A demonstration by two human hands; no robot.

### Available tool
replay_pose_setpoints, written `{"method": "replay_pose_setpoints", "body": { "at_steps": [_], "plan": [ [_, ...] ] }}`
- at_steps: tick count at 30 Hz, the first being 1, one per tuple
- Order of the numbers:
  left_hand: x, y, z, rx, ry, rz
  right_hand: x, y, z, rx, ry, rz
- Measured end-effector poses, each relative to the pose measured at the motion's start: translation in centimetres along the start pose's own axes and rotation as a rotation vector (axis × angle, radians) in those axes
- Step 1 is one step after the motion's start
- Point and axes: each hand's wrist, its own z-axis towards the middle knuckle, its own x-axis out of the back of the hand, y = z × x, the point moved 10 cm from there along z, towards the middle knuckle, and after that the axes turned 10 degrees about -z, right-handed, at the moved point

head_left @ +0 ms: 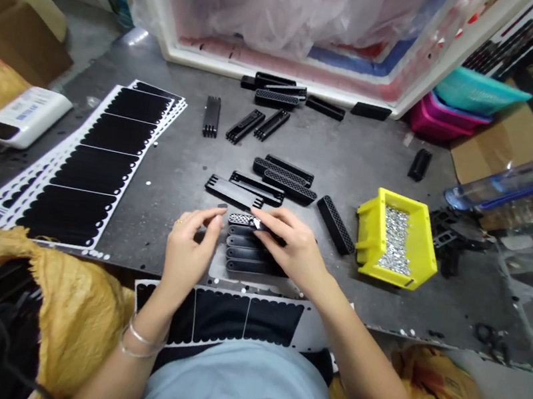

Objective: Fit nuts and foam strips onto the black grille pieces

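My left hand (191, 241) is closed, thumb and fingertips pinched together, with a small dark bit at the tips that I cannot make out. It is just left of a row of black plastic bars (255, 268) lying side by side near the table's front edge. My right hand (296, 248) grips the farthest bar of that row, a black bar with a patterned face (239, 219), and covers its right part. A small shiny piece shows between the right fingertips. More black slotted bars (234, 192) and patterned bars (336, 224) lie just beyond the hands.
At right stands a yellow bin (363, 245) of small silver metal parts (396, 240). Sheets of black scalloped stickers (95, 162) lie at left beside a white device (27, 114). A large white-rimmed tray (285, 84) closes off the back. Scissors (492, 340) lie at far right.
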Motion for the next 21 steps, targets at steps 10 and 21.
{"method": "replay_pose_setpoints", "body": {
  "at_steps": [10,21],
  "plan": [
    [-2.5,-4.9,2.2,0.154,-0.169,-0.105,-3.7,0.2,2.8,0.12,-0.074,-0.024],
    [-2.5,-4.6,2.5,0.19,-0.164,-0.075,-2.4,0.9,2.0,0.036,-0.156,-0.098]
  ]
}}
